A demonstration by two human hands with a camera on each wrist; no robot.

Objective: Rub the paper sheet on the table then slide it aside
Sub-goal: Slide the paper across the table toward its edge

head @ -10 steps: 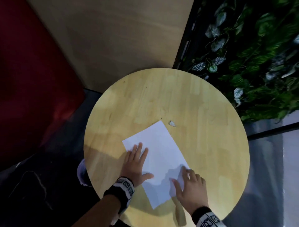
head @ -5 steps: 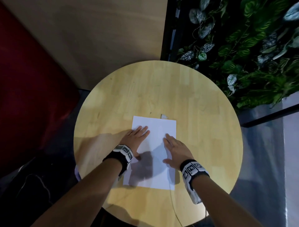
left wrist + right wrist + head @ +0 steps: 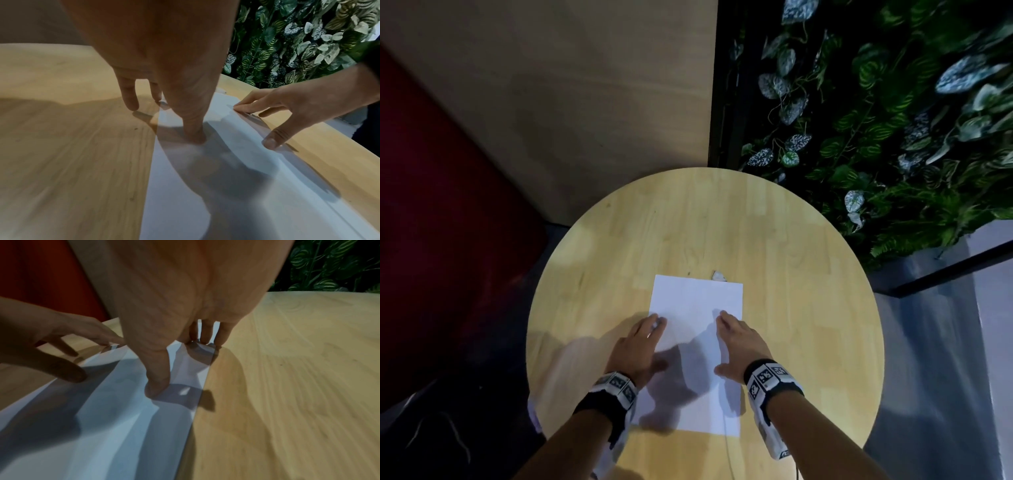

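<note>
A white paper sheet (image 3: 697,329) lies lengthwise on the round wooden table (image 3: 791,274), near its front half. My left hand (image 3: 640,346) lies flat across the sheet's left edge, fingers straight, thumb (image 3: 194,134) pressing the paper (image 3: 205,203). My right hand (image 3: 739,342) lies flat on the sheet's right edge, fingers extended, thumb (image 3: 158,386) down on the paper (image 3: 102,434). Between the hands the sheet bulges in soft ridges. In the left wrist view the right hand (image 3: 287,113) touches the far edge; in the right wrist view the left hand (image 3: 51,345) reaches from the left.
A small torn scrap (image 3: 719,275) sits on the table just beyond the sheet's far edge. A wooden panel (image 3: 585,102) stands behind the table, a red surface (image 3: 431,240) to the left, and a wall of leafy plants (image 3: 893,120) to the right.
The sheet has turned from skewed to straight in front of me. Both hands moved from its near end onto its side edges and have drawn slightly back toward me.
</note>
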